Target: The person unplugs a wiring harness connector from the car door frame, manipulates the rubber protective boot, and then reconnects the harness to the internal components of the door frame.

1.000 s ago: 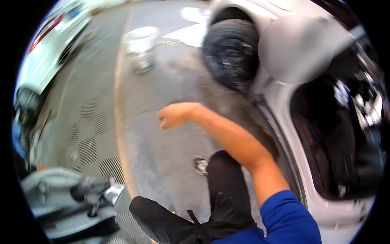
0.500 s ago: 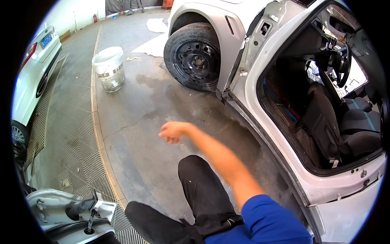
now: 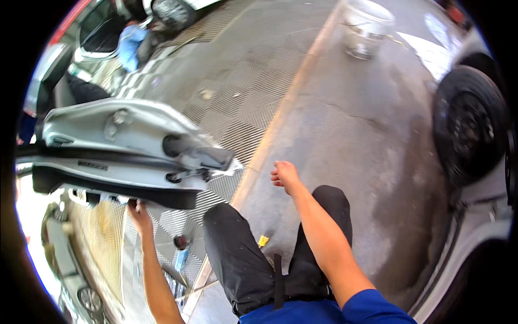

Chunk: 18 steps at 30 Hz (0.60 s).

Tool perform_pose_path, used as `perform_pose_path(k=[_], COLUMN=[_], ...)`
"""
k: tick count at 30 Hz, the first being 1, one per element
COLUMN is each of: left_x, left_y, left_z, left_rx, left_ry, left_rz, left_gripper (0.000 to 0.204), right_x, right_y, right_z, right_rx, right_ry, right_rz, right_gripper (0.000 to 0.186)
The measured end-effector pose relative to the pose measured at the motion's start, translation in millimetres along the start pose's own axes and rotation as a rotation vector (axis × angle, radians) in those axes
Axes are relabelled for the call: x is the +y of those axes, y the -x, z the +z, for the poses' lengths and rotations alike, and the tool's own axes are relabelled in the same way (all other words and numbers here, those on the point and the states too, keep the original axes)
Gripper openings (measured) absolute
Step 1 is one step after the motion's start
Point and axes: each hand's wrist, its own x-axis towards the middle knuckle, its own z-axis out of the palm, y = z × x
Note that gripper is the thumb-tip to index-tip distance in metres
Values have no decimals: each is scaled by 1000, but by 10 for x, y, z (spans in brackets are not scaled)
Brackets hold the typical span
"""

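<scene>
My left hand [image 3: 138,216] grips the lower edge of a detached silver car door [image 3: 116,137], which lies across my left side, its black trim facing me; some fingertips are hidden under it. My right hand [image 3: 284,175] hangs open above my knee, just right of the door's end, fingers loosely bent and empty. Below the door are a small dark item [image 3: 181,242] and light blue item [image 3: 182,259], too blurred to identify. A small yellow object [image 3: 264,241] lies between my knees on the floor.
A white bucket [image 3: 364,38] stands ahead on concrete beside ribbed floor tiles [image 3: 248,92]. A car wheel [image 3: 467,124] is close on my right, with white sheets [image 3: 426,51] beyond. A person in light blue [image 3: 129,48] crouches by another car at upper left.
The view has swung left, away from the open car, bringing the door into full view. My left hand has appeared under its edge. My right arm is still held out.
</scene>
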Motion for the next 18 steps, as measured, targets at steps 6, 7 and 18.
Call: perform_pose_path(k=[6,7,18], left_x=[506,583,468], left_y=[280,283,284], left_z=[-342,-384,-369], left_rx=[-64,-97,-182], left_ry=[-168,-145,-336], left_rz=[-100,-121,-56], left_gripper=[45,44,42], right_x=[430,523,1670], right_y=[-298,-359,134], right_z=[571,617,815], right_rx=[-169,-185,-545], right_ry=[104,137,1585], right_rz=[45,75,-540], right_gripper=[23,22,54])
